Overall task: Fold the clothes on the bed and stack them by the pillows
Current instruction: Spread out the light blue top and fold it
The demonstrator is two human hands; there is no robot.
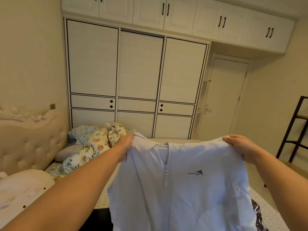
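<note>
Clothes for this job start with the pale zip-front top (180,189) you are holding up in the air, front facing you, between your two hands. Your left hand (127,143) grips one shoulder of it, fingers curled round a bunch of the fabric. Your right hand (241,145) grips the other shoulder the same way, fingers folded over the top edge and thumb behind the cloth. Both arms are stretched forward, so the top hangs spread out below your hands, its zipper (166,172) running down midway between them and a small dark logo (196,173) sitting lower, on the side nearer your right hand.

Beneath the hanging top lies the bed (266,209), its patterned cover showing below your right forearm. A dark garment (98,217) lies on the bed under your left forearm, partly hidden by the top, and a dark-and-white patterned piece (257,215) peeks out past the top's lower edge beneath your right arm.

Beyond your left hand, a floral quilt (98,144) is heaped against checked pillows (82,130) by the padded headboard (30,142). A pale pink cushion (18,190) sits well to the outside of your left arm. Straight ahead past both hands stands the white wardrobe (138,72), with a door (225,97) farther toward your right and a dark shelf frame (295,129) outside your right hand.
</note>
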